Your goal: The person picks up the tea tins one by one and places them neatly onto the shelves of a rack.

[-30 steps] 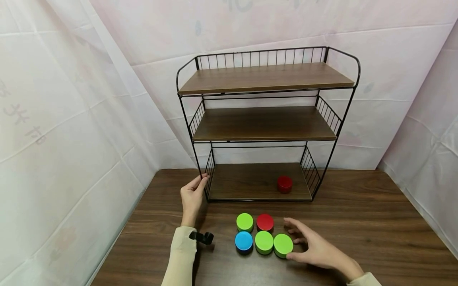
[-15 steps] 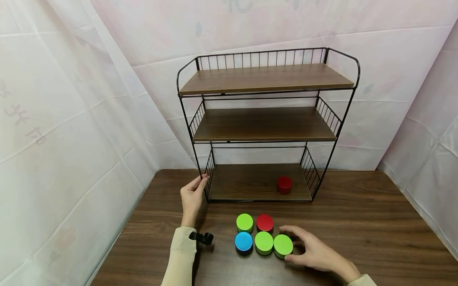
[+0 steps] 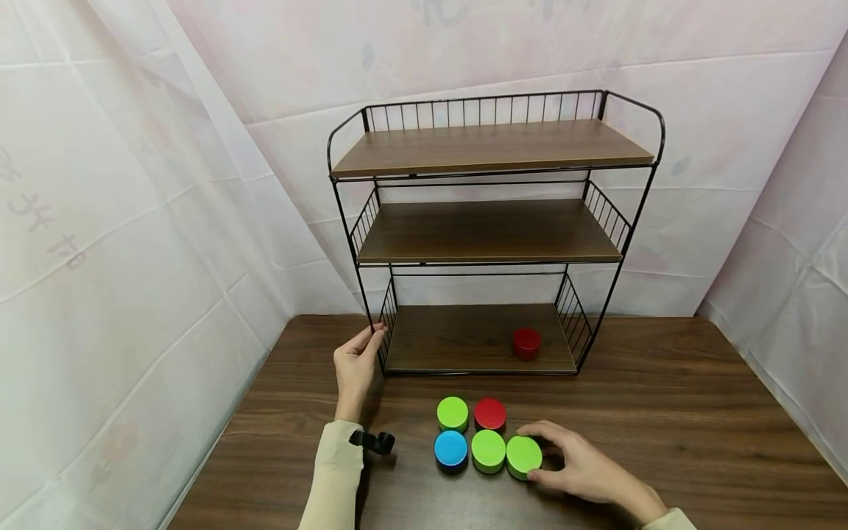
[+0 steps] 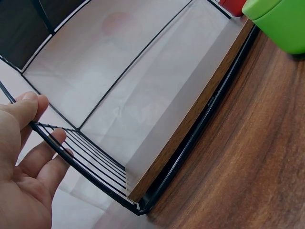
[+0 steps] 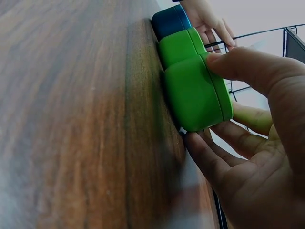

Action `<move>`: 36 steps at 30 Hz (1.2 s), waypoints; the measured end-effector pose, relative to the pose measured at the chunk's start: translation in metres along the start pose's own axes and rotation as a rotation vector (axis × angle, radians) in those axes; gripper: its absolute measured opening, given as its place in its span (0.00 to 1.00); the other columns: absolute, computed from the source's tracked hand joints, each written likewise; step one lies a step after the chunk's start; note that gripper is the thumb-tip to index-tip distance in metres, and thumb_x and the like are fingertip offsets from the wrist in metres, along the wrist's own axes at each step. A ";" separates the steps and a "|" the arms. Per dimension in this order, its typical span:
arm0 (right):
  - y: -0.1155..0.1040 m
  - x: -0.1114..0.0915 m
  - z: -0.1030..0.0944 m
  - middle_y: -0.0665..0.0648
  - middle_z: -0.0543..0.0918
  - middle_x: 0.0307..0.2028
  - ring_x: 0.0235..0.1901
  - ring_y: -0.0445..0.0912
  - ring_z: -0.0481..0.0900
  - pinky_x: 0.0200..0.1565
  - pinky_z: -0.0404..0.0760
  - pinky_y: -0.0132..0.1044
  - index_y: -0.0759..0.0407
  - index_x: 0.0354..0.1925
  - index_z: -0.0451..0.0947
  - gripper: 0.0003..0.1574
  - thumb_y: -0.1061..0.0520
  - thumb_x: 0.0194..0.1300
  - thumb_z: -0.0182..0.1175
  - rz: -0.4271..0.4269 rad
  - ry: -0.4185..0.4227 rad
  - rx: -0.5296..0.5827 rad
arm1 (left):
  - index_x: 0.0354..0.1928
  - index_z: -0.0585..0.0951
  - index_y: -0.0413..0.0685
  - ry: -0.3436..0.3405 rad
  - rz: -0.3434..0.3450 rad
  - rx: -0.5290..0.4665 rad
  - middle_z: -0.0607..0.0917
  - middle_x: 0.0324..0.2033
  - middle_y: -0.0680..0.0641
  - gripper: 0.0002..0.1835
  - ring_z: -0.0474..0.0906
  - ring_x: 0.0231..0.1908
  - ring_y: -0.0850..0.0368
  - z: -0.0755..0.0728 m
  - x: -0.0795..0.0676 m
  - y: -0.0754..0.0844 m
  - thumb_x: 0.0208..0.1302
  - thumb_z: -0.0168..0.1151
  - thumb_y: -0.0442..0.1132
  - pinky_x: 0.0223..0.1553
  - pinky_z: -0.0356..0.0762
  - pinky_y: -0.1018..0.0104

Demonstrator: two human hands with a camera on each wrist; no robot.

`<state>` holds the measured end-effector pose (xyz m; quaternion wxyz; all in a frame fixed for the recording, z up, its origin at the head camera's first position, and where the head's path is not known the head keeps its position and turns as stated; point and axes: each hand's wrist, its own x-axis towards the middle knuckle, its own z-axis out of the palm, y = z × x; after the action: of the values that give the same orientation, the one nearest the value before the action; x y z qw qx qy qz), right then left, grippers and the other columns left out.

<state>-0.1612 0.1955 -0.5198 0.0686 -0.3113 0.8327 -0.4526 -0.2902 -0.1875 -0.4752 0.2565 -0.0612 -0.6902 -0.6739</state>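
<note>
The person's right hand (image 3: pixel 579 467) grips the rightmost green container (image 3: pixel 523 454), a round lidded piece standing upright on the wood-grain table (image 3: pixel 689 427). Its thumb lies on the near edge of the lid and the other fingers curl round the far side, spread about as wide as the container itself. This container ends the nearer row of 3, touching the middle green container (image 3: pixel 488 450), with the blue container (image 3: pixel 451 450) just beside that on the left. Behind them, 2 more stand next to each other: the back green container (image 3: pixel 453 413) and the front red container (image 3: pixel 490 414). The left hand (image 3: pixel 354 366) pinches the front left upright of the black wire rack (image 3: pixel 489 230), thumb and forefinger drawn narrow around it, while 2 lower fingertips show at the wire side panel. The rack has 3 wooden shelves, and the dark red container (image 3: pixel 526 344) sits on the bottom shelf toward its right end. Pale cloth (image 3: pixel 152 294) hangs behind and at both sides; a black strap (image 3: pixel 373 441) crosses the left cuff.
</note>
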 end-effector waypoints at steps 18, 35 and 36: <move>-0.002 0.001 -0.006 0.47 0.82 0.59 0.60 0.39 0.77 0.58 0.82 0.37 0.55 0.64 0.76 0.31 0.45 0.69 0.69 0.003 0.033 -0.117 | 0.50 0.86 0.27 -0.024 0.015 0.000 0.88 0.47 0.31 0.12 0.88 0.48 0.63 -0.002 -0.001 0.000 0.70 0.66 0.30 0.50 0.82 0.77; 0.000 0.014 -0.026 0.47 0.82 0.59 0.58 0.40 0.79 0.57 0.83 0.41 0.56 0.64 0.77 0.31 0.47 0.67 0.71 -0.031 0.110 -0.206 | 0.49 0.87 0.31 -0.022 -0.004 -0.008 0.89 0.46 0.33 0.11 0.88 0.48 0.61 -0.003 -0.001 -0.001 0.70 0.67 0.31 0.50 0.82 0.77; -0.001 0.015 -0.028 0.48 0.82 0.59 0.58 0.41 0.79 0.57 0.83 0.42 0.56 0.64 0.76 0.32 0.47 0.68 0.71 -0.028 0.110 -0.202 | 0.49 0.88 0.31 -0.022 -0.004 -0.008 0.89 0.46 0.33 0.11 0.88 0.48 0.62 -0.003 -0.001 -0.001 0.70 0.67 0.31 0.50 0.82 0.77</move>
<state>-0.1840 0.2062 -0.5009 -0.0153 -0.3031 0.8722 -0.3835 -0.2889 -0.1900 -0.4764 0.2474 -0.0682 -0.6903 -0.6765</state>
